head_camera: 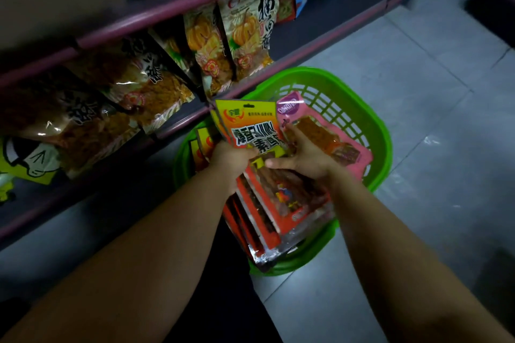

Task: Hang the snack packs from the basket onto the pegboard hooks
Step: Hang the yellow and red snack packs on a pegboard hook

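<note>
We're early on: our left hand (232, 154) and right hand (302, 156) both clamp a yellow snack pack (250, 127) above the green basket (359, 97) (still well stocked); no pegboard hooks are visible.

A shop: tiered shelves (172, 11) stocked with packaged snacks (245, 33) (tiled floor (432, 92) below).
</note>
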`<action>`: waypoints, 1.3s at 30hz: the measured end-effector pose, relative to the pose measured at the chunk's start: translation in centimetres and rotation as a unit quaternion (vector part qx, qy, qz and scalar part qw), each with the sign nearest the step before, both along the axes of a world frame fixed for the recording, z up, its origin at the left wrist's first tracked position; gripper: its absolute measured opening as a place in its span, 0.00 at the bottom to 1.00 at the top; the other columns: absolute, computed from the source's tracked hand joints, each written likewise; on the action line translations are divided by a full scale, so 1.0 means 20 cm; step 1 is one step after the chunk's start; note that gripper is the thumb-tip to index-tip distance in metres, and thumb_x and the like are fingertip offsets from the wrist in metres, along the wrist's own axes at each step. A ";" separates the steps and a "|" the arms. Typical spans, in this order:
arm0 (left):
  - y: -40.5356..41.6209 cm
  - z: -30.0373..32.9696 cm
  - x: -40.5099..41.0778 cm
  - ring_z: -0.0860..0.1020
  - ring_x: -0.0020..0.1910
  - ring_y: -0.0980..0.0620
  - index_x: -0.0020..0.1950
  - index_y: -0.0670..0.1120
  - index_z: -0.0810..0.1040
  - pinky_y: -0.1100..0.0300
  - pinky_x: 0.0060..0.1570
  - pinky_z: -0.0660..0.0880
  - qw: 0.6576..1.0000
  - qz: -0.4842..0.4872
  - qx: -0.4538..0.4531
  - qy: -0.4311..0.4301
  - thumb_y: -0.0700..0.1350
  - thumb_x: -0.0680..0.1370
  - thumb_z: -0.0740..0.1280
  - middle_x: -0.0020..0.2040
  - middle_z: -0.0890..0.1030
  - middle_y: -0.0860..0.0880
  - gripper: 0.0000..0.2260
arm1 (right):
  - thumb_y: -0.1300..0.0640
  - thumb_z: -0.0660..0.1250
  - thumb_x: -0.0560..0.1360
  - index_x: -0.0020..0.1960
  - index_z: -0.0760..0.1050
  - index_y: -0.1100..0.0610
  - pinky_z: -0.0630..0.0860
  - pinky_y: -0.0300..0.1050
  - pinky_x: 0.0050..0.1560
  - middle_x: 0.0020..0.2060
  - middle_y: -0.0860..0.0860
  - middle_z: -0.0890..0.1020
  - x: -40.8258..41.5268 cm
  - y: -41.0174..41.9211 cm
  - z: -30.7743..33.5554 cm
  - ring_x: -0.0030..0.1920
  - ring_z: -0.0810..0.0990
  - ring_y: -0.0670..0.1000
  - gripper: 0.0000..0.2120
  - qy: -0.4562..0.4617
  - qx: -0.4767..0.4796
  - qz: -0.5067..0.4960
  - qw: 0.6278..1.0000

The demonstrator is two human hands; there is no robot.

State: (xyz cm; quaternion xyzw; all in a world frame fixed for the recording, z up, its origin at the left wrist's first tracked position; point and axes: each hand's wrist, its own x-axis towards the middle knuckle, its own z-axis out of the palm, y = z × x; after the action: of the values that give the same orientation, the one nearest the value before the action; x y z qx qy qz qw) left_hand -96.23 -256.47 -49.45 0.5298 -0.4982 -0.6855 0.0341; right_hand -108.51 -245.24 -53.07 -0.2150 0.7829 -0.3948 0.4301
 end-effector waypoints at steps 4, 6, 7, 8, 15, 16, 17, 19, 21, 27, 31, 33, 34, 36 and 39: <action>-0.03 0.06 -0.01 0.81 0.50 0.44 0.52 0.42 0.79 0.49 0.55 0.77 0.995 0.005 -0.084 0.050 0.36 0.70 0.73 0.50 0.82 0.44 0.12 | 0.46 0.74 0.69 0.58 0.77 0.54 0.76 0.40 0.50 0.55 0.50 0.82 0.07 -0.02 0.01 0.51 0.81 0.47 0.21 -0.068 -0.083 -0.201 0.974; -0.02 0.13 -0.01 0.80 0.52 0.43 0.54 0.39 0.77 0.48 0.57 0.76 0.989 -0.007 -0.119 0.088 0.41 0.65 0.77 0.53 0.81 0.42 0.20 | 0.46 0.71 0.72 0.54 0.80 0.57 0.78 0.46 0.53 0.49 0.52 0.85 0.01 -0.04 0.12 0.49 0.84 0.50 0.17 -0.069 -0.127 -0.239 0.960; -0.02 0.17 -0.01 0.80 0.54 0.44 0.56 0.39 0.76 0.46 0.58 0.75 0.986 -0.016 -0.136 0.097 0.45 0.63 0.78 0.55 0.81 0.42 0.25 | 0.47 0.71 0.72 0.53 0.81 0.58 0.79 0.47 0.52 0.47 0.52 0.86 -0.03 -0.04 0.20 0.48 0.84 0.51 0.17 -0.049 -0.145 -0.234 0.960; -0.01 0.21 0.01 0.80 0.54 0.46 0.57 0.41 0.77 0.46 0.59 0.75 0.982 -0.019 -0.153 0.106 0.46 0.62 0.78 0.55 0.81 0.43 0.26 | 0.48 0.71 0.72 0.51 0.81 0.58 0.81 0.47 0.49 0.45 0.52 0.86 -0.06 -0.05 0.29 0.47 0.84 0.51 0.15 -0.015 -0.163 -0.222 0.961; -0.19 0.56 0.26 0.81 0.51 0.59 0.49 0.55 0.81 0.60 0.55 0.76 0.936 0.122 -0.237 0.231 0.48 0.74 0.70 0.49 0.83 0.58 0.05 | 0.59 0.72 0.71 0.45 0.79 0.53 0.81 0.44 0.41 0.38 0.47 0.86 0.03 -0.29 0.86 0.40 0.83 0.48 0.04 0.137 -0.314 -0.133 0.930; -0.24 0.64 0.32 0.81 0.47 0.64 0.48 0.54 0.81 0.67 0.49 0.76 0.924 0.140 -0.270 0.234 0.49 0.76 0.68 0.46 0.82 0.61 0.03 | 0.60 0.71 0.72 0.45 0.78 0.53 0.80 0.42 0.40 0.37 0.46 0.85 0.06 -0.34 0.92 0.39 0.83 0.46 0.04 0.145 -0.332 -0.128 0.923; -0.29 0.71 0.37 0.80 0.40 0.68 0.47 0.51 0.80 0.74 0.41 0.74 0.911 0.159 -0.301 0.234 0.48 0.77 0.66 0.41 0.81 0.61 0.04 | 0.61 0.70 0.72 0.45 0.78 0.53 0.79 0.41 0.40 0.37 0.45 0.85 0.09 -0.39 0.98 0.39 0.83 0.45 0.04 0.146 -0.350 -0.125 0.917; -0.41 0.87 0.52 0.78 0.32 0.62 0.45 0.45 0.79 0.74 0.34 0.73 0.890 0.213 -0.339 0.219 0.50 0.78 0.65 0.34 0.77 0.54 0.09 | 0.59 0.71 0.71 0.46 0.78 0.54 0.79 0.43 0.42 0.38 0.46 0.85 0.15 -0.49 1.11 0.40 0.83 0.46 0.05 0.133 -0.380 -0.121 0.908; -0.50 1.04 0.66 0.80 0.45 0.56 0.49 0.47 0.78 0.61 0.50 0.78 0.855 0.281 -0.376 0.222 0.55 0.75 0.67 0.42 0.81 0.52 0.11 | 0.58 0.70 0.69 0.45 0.78 0.54 0.80 0.45 0.43 0.39 0.48 0.85 0.22 -0.60 1.22 0.40 0.83 0.48 0.05 0.104 -0.406 -0.091 0.904; -0.66 1.54 1.04 0.81 0.46 0.67 0.40 0.62 0.82 0.65 0.49 0.78 0.786 0.284 -0.488 0.252 0.53 0.76 0.65 0.39 0.81 0.70 0.08 | 0.51 0.72 0.67 0.37 0.77 0.54 0.75 0.43 0.38 0.33 0.48 0.83 0.63 -1.00 1.59 0.35 0.78 0.47 0.08 0.105 -0.445 0.023 0.889; -0.78 1.81 1.29 0.83 0.46 0.59 0.43 0.57 0.83 0.62 0.44 0.79 0.759 0.259 -0.519 0.297 0.48 0.77 0.65 0.42 0.85 0.61 0.08 | 0.52 0.75 0.68 0.40 0.78 0.53 0.79 0.44 0.38 0.35 0.49 0.85 0.90 -1.18 1.87 0.36 0.82 0.47 0.08 0.091 -0.502 0.081 0.856; -0.83 1.90 1.37 0.84 0.45 0.56 0.46 0.52 0.82 0.64 0.39 0.79 0.758 0.258 -0.500 0.329 0.45 0.77 0.65 0.44 0.85 0.56 0.06 | 0.52 0.75 0.69 0.43 0.78 0.51 0.79 0.41 0.38 0.36 0.47 0.85 0.99 -1.24 1.98 0.37 0.83 0.46 0.08 0.097 -0.523 0.101 0.841; -0.85 1.97 1.44 0.84 0.46 0.55 0.47 0.51 0.83 0.63 0.39 0.79 0.755 0.256 -0.496 0.343 0.45 0.76 0.66 0.45 0.86 0.54 0.05 | 0.52 0.75 0.69 0.44 0.78 0.51 0.79 0.39 0.38 0.37 0.47 0.85 1.05 -1.28 2.07 0.38 0.84 0.45 0.08 0.091 -0.534 0.126 0.831; -0.90 2.05 1.53 0.84 0.47 0.53 0.47 0.53 0.83 0.61 0.39 0.80 0.760 0.246 -0.490 0.348 0.48 0.72 0.70 0.47 0.85 0.53 0.06 | 0.53 0.74 0.69 0.43 0.79 0.50 0.78 0.36 0.36 0.37 0.46 0.86 1.13 -1.34 2.17 0.37 0.84 0.44 0.05 0.086 -0.532 0.185 0.822; -0.97 2.15 1.64 0.83 0.48 0.53 0.50 0.51 0.82 0.61 0.41 0.79 0.765 0.223 -0.503 0.335 0.50 0.67 0.70 0.48 0.85 0.53 0.12 | 0.52 0.74 0.69 0.38 0.79 0.53 0.81 0.42 0.38 0.35 0.49 0.86 1.21 -1.41 2.28 0.36 0.84 0.48 0.05 0.084 -0.537 0.219 0.810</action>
State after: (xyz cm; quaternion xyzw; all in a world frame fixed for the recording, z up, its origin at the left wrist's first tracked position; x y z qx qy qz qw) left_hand -63.48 -275.95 -6.40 0.2700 -0.5963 -0.4433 0.6123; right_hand -84.38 -273.42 -7.47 -0.6098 0.4110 -0.6284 0.2537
